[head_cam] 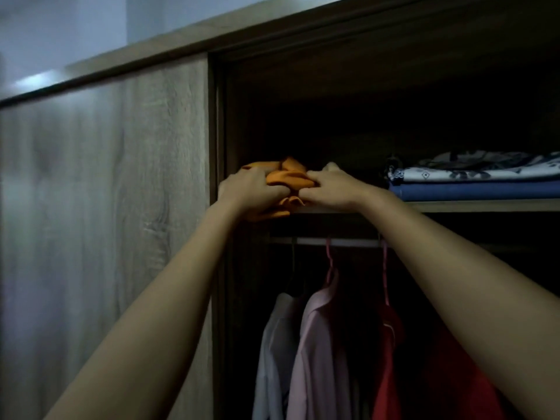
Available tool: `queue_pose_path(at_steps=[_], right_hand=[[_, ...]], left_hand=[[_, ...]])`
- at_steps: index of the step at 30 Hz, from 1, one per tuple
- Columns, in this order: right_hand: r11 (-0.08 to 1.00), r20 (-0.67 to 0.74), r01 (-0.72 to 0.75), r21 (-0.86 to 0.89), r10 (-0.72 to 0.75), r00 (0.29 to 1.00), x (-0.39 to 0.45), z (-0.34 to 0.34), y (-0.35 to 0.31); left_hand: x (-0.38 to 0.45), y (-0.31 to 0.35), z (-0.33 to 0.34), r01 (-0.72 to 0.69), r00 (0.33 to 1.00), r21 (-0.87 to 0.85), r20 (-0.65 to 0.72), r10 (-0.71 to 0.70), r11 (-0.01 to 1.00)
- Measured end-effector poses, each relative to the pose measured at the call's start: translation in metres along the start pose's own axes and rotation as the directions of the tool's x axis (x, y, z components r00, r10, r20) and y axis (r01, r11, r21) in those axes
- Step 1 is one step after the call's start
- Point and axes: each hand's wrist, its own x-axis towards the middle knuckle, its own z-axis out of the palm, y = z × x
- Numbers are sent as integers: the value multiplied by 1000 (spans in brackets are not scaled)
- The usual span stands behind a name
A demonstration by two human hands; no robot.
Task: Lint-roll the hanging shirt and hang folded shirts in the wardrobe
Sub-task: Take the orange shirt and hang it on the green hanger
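- Wood-grain sliding door (106,207) covers the wardrobe's left part; the right part stands open and dark.
- Folded blue cloth (472,190) with a patterned white one (472,172) on top lies at the right of the shelf (485,205).
- Below, white (272,344), pink (321,344) and red (391,359) shirts hang from the rail (336,241).
- Left hand (251,189) and right hand (330,189), fingers curled, both grip the orange shirt (288,180), bunched at the shelf's left end and spilling over its edge.

Wardrobe shelf (485,205) bears orange cloth (289,177) and folded stack (472,184).
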Motion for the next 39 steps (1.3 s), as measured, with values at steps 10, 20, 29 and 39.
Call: queue_pose_path(at_steps=[10,20,29,39], right_hand=[[966,-368,253,46,-219,904,-109,36,-38],[911,-227,-56,409,161,960,-218,118,-23],[738,69,-279,615,303,951,-254,142,3],[637,-21,-185,748,302,953,-259,138,5]], left_hand=[[-99,14,0,-209,978,-307,-55,202,928],[-178,14,53,55,903,-584,376,209,810],[-218,14,106,303,893,-659,448,36,689],[-220,22,118,98,988,-690,153,13,717]])
